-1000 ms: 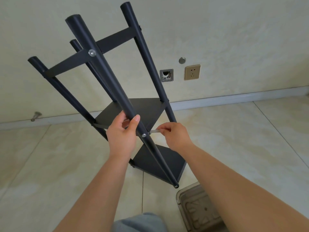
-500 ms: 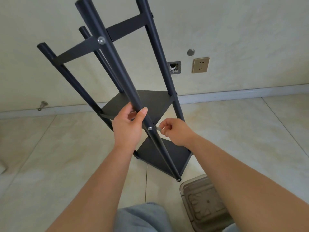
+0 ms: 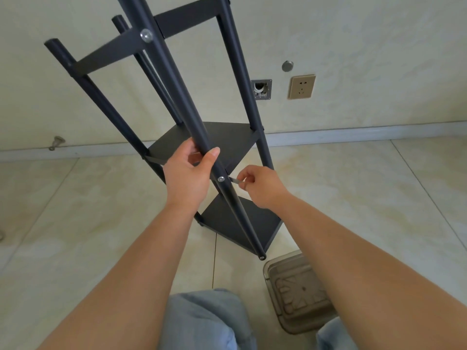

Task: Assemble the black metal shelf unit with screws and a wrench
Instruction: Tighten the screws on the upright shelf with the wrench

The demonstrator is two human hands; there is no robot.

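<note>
Black shelf unit (image 3: 202,137) tilts toward the person; near post's long axis runs up-left to down-right btwn hands. Left hand (image 3: 188,176) wraps the post just above the screw (image 3: 221,179); right hand (image 3: 260,185) pinches the wrench (image 3: 236,181) right beside it, so right is nearer the screw.

**No readable text in view**

I find no words, brand marks, numbers or signs that I can read anywhere in my head view. The wall socket (image 3: 302,86) shows only its pin holes, with no lettering I can make out. The metal plate (image 3: 261,89) just left of the socket bears small dark marks along its lower edge, too small and blurred for me to read. The clear tray (image 3: 298,294), on the floor well below the socket, carries a moulded raised pattern, but I cannot tell any letters in it.
</note>
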